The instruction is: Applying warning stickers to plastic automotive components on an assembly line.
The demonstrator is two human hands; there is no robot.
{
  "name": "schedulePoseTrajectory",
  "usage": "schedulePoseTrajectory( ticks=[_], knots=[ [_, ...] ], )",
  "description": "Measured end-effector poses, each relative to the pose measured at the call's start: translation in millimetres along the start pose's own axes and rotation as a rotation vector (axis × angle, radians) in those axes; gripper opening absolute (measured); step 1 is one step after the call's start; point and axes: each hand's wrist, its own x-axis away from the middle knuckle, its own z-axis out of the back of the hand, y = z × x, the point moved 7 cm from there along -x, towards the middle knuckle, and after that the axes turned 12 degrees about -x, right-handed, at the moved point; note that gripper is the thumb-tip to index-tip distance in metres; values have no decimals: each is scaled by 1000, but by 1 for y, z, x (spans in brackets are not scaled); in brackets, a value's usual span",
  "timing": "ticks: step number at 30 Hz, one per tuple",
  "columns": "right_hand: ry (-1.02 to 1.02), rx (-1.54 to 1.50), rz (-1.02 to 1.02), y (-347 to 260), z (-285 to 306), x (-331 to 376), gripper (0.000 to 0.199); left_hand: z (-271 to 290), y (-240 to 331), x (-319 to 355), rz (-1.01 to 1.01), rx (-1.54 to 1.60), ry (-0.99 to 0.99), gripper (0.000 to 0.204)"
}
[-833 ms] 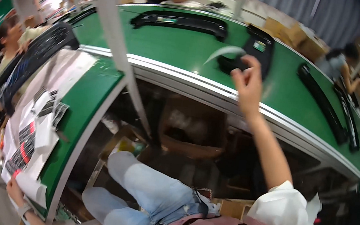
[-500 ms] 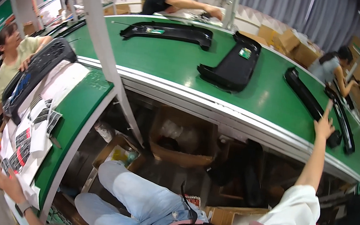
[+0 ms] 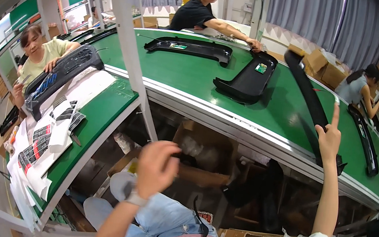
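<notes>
My right hand (image 3: pixel 329 140) is closed on a long narrow black plastic panel (image 3: pixel 308 94), with the index finger stretched out and its tip covered in white. The panel is tilted up off the green work surface, and its far end is blurred. My left hand (image 3: pixel 157 168) hangs in front of my knees, smeared by motion, with loosely bent fingers and nothing visible in them. Right of my right hand lies another narrow black panel (image 3: pixel 364 140). Farther left are a wide black housing (image 3: pixel 248 80) with a small green circuit board (image 3: pixel 261 68) and a similar housing (image 3: pixel 201 51).
A green bench (image 3: pixel 108 107) at left holds papers (image 3: pixel 43 141) and a film-wrapped black housing (image 3: pixel 62 78) that a co-worker touches. Across the table, another co-worker's hand (image 3: pixel 255 44) reaches the wide housing. A metal post (image 3: pixel 133 52) rises between bench and table; cardboard boxes (image 3: pixel 206 152) stand underneath.
My left hand has come from the papers on the left bench to in front of my knees. My right hand has lifted the narrow panel. The far co-worker's hand now reaches the wide housing.
</notes>
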Motion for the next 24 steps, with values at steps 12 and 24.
schedulePoseTrajectory(
  ticks=[12,24],
  knots=[
    [355,-1141,116,-294,13,89,87,-19,128,4,78,206,235,89],
    [-211,-951,1090,-404,-10,164,51,216,46,171,725,-187,309,36]
  ],
)
